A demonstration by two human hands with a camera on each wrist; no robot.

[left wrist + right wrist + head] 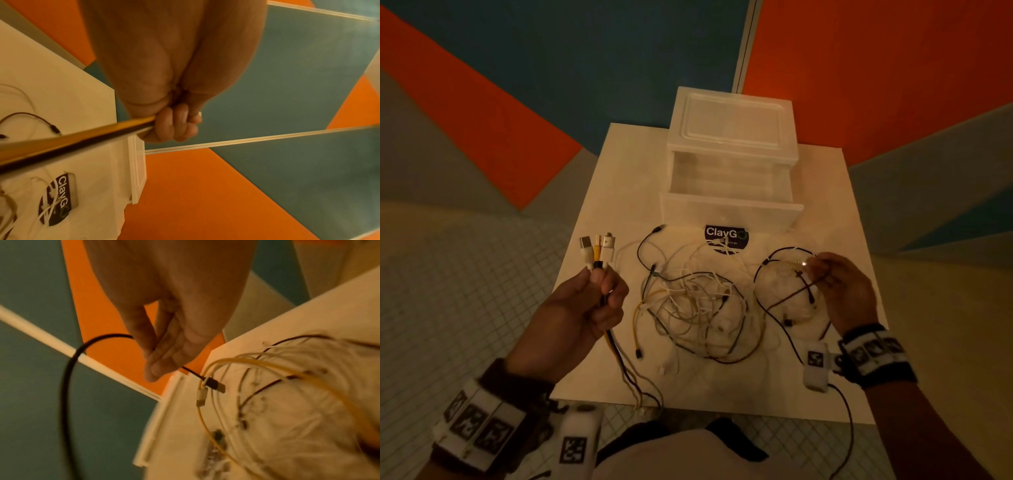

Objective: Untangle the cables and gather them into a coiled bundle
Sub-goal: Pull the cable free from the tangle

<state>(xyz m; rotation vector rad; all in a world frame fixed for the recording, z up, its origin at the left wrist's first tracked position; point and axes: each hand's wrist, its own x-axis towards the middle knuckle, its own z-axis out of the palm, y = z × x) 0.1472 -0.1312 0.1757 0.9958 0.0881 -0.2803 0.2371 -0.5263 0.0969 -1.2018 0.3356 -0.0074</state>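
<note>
A tangle of white, yellow and black cables (698,308) lies on the white table (613,164). My left hand (599,294) is raised at the table's left edge and grips three cable ends; their USB plugs (597,248) stick up above the fist. From the fist (174,125) the gripped cables (72,142) trail down over the front edge. At the right, my right hand (822,274) pinches a black cable (68,386) lifted off the pile. Its black USB plug (214,384) hangs just past the fingertips (156,369), beside a white plug (201,396).
A translucent plastic drawer unit (732,137) stands at the back of the table, its drawer (729,205) pulled out above a round ClayGo sticker (726,236). Tiled floor surrounds the table. Orange and teal wall panels rise behind.
</note>
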